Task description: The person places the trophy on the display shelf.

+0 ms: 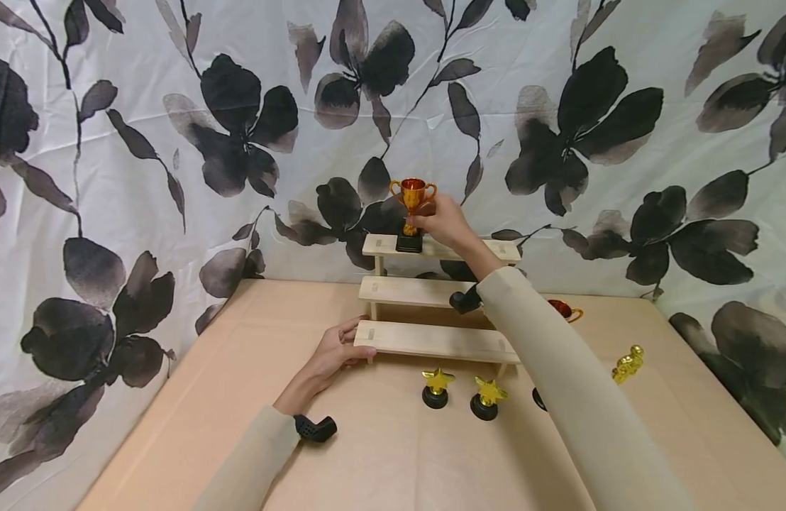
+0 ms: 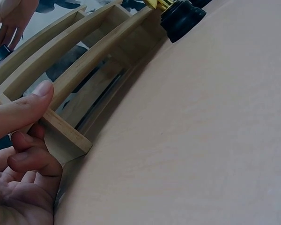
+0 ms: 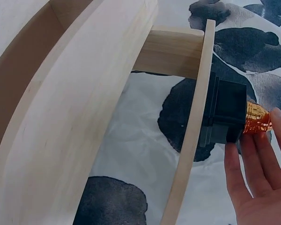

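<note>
A gold trophy cup [image 1: 412, 202] on a black base [image 3: 225, 115] stands at the left end of the top step of a three-step wooden stand [image 1: 431, 341]. My right hand [image 1: 426, 217] grips the cup by its stem [image 3: 257, 119], with the fingers [image 3: 253, 159] alongside it. My left hand [image 1: 347, 342] holds the left end of the lowest step [image 2: 65, 136], thumb [image 2: 23, 110] on top and fingers curled below.
Two gold star trophies [image 1: 437, 387] [image 1: 488, 397] stand on the tan table [image 1: 380, 454] before the stand. A third base peeks from under my right sleeve. A red cup [image 1: 564, 309] and a gold figure [image 1: 628, 364] lie to the right. A flowered cloth [image 1: 176, 142] hangs behind.
</note>
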